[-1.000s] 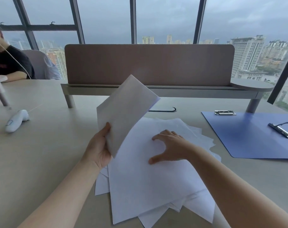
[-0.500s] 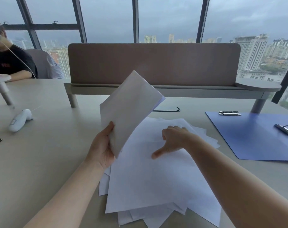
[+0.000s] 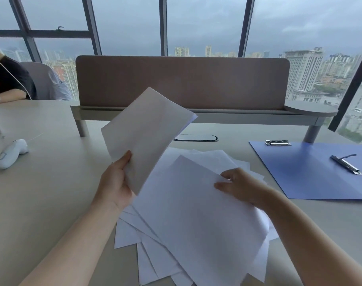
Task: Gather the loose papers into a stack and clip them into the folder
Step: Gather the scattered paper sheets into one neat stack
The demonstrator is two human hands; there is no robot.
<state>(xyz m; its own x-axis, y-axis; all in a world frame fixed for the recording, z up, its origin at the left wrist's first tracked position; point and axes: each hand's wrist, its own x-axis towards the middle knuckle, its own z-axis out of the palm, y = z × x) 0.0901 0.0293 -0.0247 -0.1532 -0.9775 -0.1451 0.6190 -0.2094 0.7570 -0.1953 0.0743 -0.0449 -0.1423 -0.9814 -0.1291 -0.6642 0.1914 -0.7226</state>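
My left hand (image 3: pixel 116 182) grips a thin stack of white sheets (image 3: pixel 145 131), tilted up off the desk. Below it several loose white papers (image 3: pixel 155 254) lie fanned out in an untidy pile. My right hand (image 3: pixel 240 186) pinches the far right edge of the top sheet (image 3: pixel 196 213) and lifts it off the pile. The blue folder (image 3: pixel 304 172) lies open and flat at the right, with a metal clip (image 3: pixel 346 164) on its inside and a second metal clip (image 3: pixel 277 142) at its far left corner.
A brown divider panel on a raised shelf (image 3: pixel 182 83) crosses the desk's far side. A white handheld device (image 3: pixel 10 152) lies at the left. Another person (image 3: pixel 6 79) sits at the far left. A cable slot (image 3: pixel 196 138) is just behind the papers.
My right hand went from lying flat on the pile to pinching the top sheet's edge and raising it. The held stack in my left hand stayed up.
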